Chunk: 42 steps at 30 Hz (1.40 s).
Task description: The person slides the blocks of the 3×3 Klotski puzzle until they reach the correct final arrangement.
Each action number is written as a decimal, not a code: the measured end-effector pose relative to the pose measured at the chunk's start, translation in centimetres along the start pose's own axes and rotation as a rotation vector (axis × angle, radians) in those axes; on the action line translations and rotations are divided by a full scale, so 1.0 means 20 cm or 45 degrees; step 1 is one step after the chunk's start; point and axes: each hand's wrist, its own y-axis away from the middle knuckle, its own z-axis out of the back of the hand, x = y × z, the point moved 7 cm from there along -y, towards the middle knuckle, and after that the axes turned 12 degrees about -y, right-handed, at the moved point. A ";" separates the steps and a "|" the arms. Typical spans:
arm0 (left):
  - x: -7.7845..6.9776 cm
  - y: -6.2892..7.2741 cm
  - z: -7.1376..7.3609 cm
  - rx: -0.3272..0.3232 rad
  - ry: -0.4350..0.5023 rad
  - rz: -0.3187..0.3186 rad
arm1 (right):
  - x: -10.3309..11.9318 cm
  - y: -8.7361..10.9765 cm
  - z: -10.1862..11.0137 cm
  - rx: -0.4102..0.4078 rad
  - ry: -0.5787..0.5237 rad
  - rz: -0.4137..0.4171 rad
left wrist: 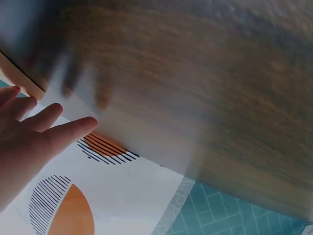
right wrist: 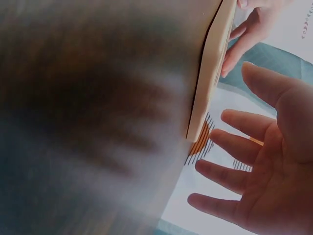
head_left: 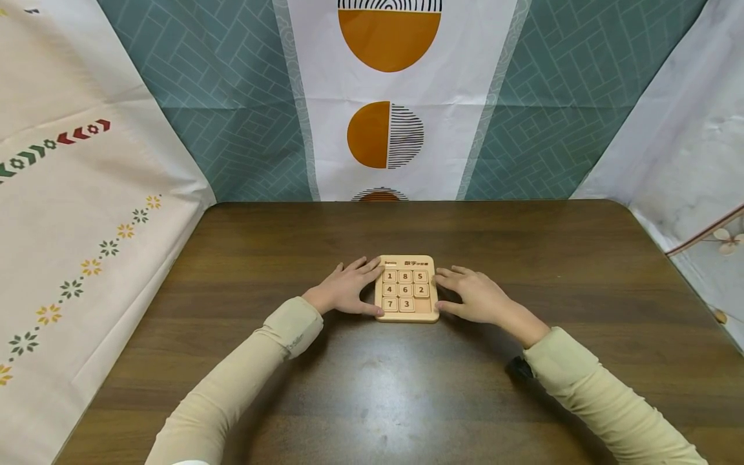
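Observation:
A wooden number slide puzzle (head_left: pixel 409 316) lies flat on the table, its numbered tiles facing up. The rows read 1 8 5, then 4 6 2, then 7 3 with a bare cell at the lower right. At its left edge is my left hand (head_left: pixel 349 289), fingers spread, fingertips by the upper corner and thumb by the lower one. My right hand (head_left: pixel 478 297) is at the opposite edge, fingers loosely extended and the thumb near the lower right corner. In the right wrist view, the puzzle's side (right wrist: pixel 208 83) shows beside the spread right fingers (right wrist: pixel 234 147).
The brown wooden table (head_left: pixel 372 387) spreads around the puzzle. A patterned cloth (head_left: pixel 244 129) hangs behind its far edge, with a flowered white cloth (head_left: pixel 116 213) at the left and a pale one (head_left: pixel 686 129) at the right. A black object (head_left: pixel 519 369) sits by the right cuff.

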 end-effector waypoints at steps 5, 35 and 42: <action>-0.02 0.01 0.01 0.011 -0.002 0.023 | 0.06 0.01 -0.02 0.047 -0.001 0.113; -0.03 0.01 0.00 0.028 0.016 0.040 | 0.15 0.08 -0.12 0.304 0.066 0.313; -0.03 0.02 0.01 0.024 0.005 0.024 | 0.11 0.11 -0.10 0.296 0.041 0.310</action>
